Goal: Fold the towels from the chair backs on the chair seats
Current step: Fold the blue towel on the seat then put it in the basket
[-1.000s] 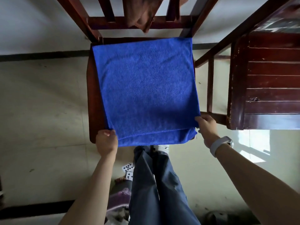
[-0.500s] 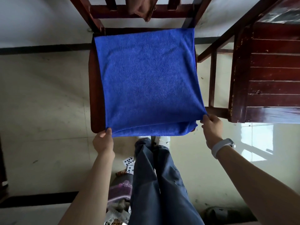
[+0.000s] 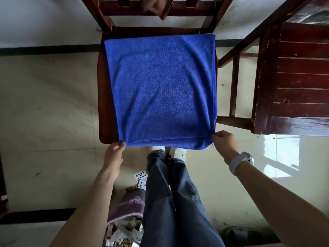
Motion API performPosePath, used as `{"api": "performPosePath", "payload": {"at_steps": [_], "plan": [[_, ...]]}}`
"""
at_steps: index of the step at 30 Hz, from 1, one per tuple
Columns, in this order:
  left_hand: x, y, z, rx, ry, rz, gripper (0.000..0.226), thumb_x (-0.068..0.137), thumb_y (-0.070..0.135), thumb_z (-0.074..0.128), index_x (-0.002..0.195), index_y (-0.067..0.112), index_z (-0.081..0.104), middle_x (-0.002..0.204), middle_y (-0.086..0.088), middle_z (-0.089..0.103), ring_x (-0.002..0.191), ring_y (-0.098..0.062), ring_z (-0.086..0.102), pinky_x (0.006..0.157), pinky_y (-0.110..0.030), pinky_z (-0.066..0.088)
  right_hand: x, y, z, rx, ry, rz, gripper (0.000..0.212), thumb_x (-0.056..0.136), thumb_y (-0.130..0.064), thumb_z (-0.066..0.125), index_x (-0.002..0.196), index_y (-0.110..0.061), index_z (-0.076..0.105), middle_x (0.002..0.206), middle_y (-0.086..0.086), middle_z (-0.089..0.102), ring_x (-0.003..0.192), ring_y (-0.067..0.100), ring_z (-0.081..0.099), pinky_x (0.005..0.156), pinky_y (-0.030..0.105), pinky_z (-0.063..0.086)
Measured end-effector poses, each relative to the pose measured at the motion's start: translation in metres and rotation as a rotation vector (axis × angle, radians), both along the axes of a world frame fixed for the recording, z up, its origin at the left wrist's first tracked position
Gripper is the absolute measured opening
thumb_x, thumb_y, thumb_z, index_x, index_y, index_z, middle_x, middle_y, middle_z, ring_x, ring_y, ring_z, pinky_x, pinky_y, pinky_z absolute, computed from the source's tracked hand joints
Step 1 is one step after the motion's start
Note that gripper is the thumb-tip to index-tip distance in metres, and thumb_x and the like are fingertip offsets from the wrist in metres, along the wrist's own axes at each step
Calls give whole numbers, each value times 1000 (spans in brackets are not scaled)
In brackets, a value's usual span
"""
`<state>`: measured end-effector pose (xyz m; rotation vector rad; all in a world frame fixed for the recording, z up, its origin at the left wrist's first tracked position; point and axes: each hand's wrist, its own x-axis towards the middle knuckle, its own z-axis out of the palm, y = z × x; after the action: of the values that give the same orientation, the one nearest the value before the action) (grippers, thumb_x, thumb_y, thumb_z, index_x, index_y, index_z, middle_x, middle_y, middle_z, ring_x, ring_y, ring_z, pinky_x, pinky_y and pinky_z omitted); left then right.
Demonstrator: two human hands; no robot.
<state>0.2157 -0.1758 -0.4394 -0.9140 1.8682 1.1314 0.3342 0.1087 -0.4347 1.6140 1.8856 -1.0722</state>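
Chair seat (image 3: pixel 104 104): blue towel (image 3: pixel 163 93) spread flat; left hand (image 3: pixel 114 154), right hand (image 3: pixel 225 145) pinching near corners.

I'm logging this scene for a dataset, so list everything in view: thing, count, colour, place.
blue towel: one, blue, doubled over flat on the chair seat
chair: one, dark red-brown wood, centre
brown towel: one, brown, hanging on the chair back
wooden furniture: one, dark red-brown, right
playing cards: a few, white, on the floor by the legs
wristband: one, white, right wrist
left hand: pinching the towel's near left corner
right hand: pinching its near right corner
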Motion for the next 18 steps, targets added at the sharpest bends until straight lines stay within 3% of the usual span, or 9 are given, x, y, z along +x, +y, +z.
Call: {"api": "performPosePath", "payload": {"at_steps": [2, 4, 10, 12, 15, 18], "plan": [[0, -4, 1, -50, 35, -133, 11, 94, 24, 49, 87, 18, 55, 104, -2, 56, 102, -19, 49, 89, -38, 39, -4, -3, -1, 1, -34, -5, 17, 80, -9, 47, 79, 1, 61, 77, 19, 57, 74, 29, 49, 64, 29, 35], [0, -7, 3, -75, 59, -162, 16, 92, 22, 51, 77, 22, 52, 88, 1, 56, 95, -22, 51, 89, -41, 43, -7, -5, -2, -46, -53, -58, 16, 79, -9, 44, 66, -5, 53, 73, 16, 55, 72, 29, 49, 66, 32, 37], [-1, -6, 19, 96, 92, 198, 9, 90, 8, 55, 81, 9, 54, 94, -5, 59, 94, -26, 60, 91, -38, 47, -6, 1, -9, -152, -68, -305, 13, 76, -3, 44, 66, -7, 50, 66, 9, 47, 65, 27, 47, 71, 36, 42], [-1, -4, 23, 116, 87, 241, 8, 89, 7, 56, 82, 9, 54, 93, -5, 59, 86, -23, 61, 88, -37, 47, -4, 3, -13, -158, -84, -374, 14, 73, 2, 44, 62, -7, 47, 66, 9, 45, 69, 25, 43, 69, 34, 39], [-1, -3, 26, 114, 72, 264, 5, 89, 8, 56, 85, 8, 55, 94, -5, 58, 87, -22, 60, 87, -37, 47, -3, 2, -12, -168, -57, -515, 9, 75, 3, 44, 73, -5, 47, 65, 6, 42, 62, 22, 39, 62, 30, 36], [-3, -4, 29, 78, 54, 263, 10, 89, 11, 57, 96, 4, 56, 94, -3, 58, 85, -20, 59, 83, -34, 52, -1, 0, -7, -227, 12, -648, 13, 80, 2, 44, 68, -3, 48, 68, 7, 47, 56, 21, 46, 66, 33, 42]]}}
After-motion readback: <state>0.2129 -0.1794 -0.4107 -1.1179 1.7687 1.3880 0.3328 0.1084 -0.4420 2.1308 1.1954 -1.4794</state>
